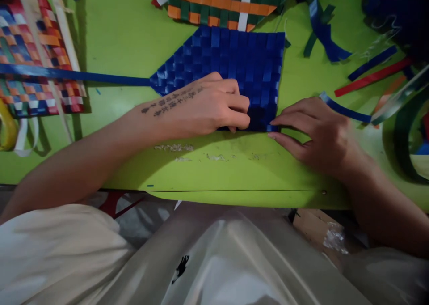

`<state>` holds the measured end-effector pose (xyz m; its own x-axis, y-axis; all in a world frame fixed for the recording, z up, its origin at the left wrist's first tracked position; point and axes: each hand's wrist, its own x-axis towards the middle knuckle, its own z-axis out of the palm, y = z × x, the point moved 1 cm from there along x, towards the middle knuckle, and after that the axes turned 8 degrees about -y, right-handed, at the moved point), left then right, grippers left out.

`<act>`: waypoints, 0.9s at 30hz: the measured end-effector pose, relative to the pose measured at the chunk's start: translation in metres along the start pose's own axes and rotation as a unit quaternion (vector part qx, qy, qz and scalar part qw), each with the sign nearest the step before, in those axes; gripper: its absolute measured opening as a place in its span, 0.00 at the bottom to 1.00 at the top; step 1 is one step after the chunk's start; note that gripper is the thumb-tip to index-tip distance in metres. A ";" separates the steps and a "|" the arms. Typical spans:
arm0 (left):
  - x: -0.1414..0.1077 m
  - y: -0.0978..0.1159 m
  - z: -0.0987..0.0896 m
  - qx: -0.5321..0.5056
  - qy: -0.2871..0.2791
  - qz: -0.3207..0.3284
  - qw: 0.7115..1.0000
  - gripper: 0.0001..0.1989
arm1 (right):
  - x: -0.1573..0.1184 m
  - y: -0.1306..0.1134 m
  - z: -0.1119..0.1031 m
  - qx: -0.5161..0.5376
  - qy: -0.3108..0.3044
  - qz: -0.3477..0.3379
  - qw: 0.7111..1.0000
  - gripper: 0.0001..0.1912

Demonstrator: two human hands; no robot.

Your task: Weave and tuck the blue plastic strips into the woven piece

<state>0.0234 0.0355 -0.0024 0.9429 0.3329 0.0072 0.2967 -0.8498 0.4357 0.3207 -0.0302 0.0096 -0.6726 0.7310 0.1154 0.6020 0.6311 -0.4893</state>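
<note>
A blue mat woven from flat plastic straps (pixel 248 63) lies on the green table. Its left end tapers to a point, and the right end is cut square. From that point a long blue strap (pixel 110 78) runs off to the left. Across the mat's lower middle, my left hand (pixel 221 103) rests with curled fingers, the tips pressed near the lower edge. My right hand (pixel 311 126) pinches the lower right corner between thumb and fingers. The fingertips of the left hand are partly hidden from above.
An orange, green and white woven piece (pixel 214 3) lies behind the blue mat. At left is a multicoloured woven piece (pixel 60 50) with wooden sticks across it. Loose strap offcuts (pixel 372 77) and a dark green coil (pixel 402 135) are at right. The table's front edge (pixel 234 191) is near.
</note>
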 end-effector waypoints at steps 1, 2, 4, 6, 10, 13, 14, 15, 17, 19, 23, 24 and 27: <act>0.000 0.001 -0.001 0.003 0.002 -0.006 1.000 0.21 | 0.000 0.001 0.001 0.005 0.006 -0.005 1.000 0.07; 0.001 0.002 -0.002 0.010 0.000 -0.005 1.000 0.21 | 0.000 0.001 0.003 0.010 0.014 -0.011 1.000 0.06; 0.001 0.004 -0.005 0.031 -0.012 0.006 0.999 0.21 | 0.000 0.002 0.005 0.021 0.026 -0.010 0.999 0.05; 0.002 0.004 -0.006 0.053 -0.024 0.019 0.998 0.20 | 0.001 0.002 0.006 0.032 0.027 0.009 0.999 0.05; 0.002 0.003 -0.006 0.068 -0.028 0.019 0.997 0.20 | 0.001 0.000 0.006 0.034 0.015 0.044 0.998 0.05; 0.002 0.002 -0.005 0.063 -0.031 0.013 0.997 0.20 | 0.001 0.000 0.007 0.034 0.024 0.047 0.998 0.04; 0.002 0.002 -0.005 0.062 -0.032 0.017 0.997 0.21 | 0.001 -0.001 0.008 0.036 0.029 0.050 0.998 0.04; 0.002 0.002 -0.005 0.062 -0.032 0.021 0.997 0.21 | 0.001 -0.001 0.009 0.040 0.031 0.055 0.997 0.04; 0.002 0.001 -0.004 0.057 -0.029 0.022 0.998 0.20 | 0.001 -0.001 0.011 0.047 0.029 0.070 0.996 0.04; 0.002 0.001 -0.003 0.040 -0.021 0.012 0.999 0.18 | 0.001 -0.001 0.011 0.059 0.038 0.069 0.995 0.05; 0.000 -0.001 0.000 -0.012 -0.007 -0.020 1.000 0.15 | 0.000 0.001 0.005 0.086 0.042 0.051 0.994 0.09; -0.001 -0.002 0.000 -0.026 -0.003 -0.026 0.999 0.14 | 0.000 0.001 0.002 0.086 0.035 0.047 0.995 0.08; -0.003 -0.005 -0.003 -0.068 0.002 -0.039 0.997 0.13 | -0.001 0.003 -0.003 0.060 0.032 0.029 0.997 0.03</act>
<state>0.0184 0.0401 -0.0021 0.9167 0.3987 -0.0277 0.3463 -0.7577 0.5532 0.3245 -0.0280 0.0100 -0.6073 0.7826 0.1370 0.5800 0.5545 -0.5967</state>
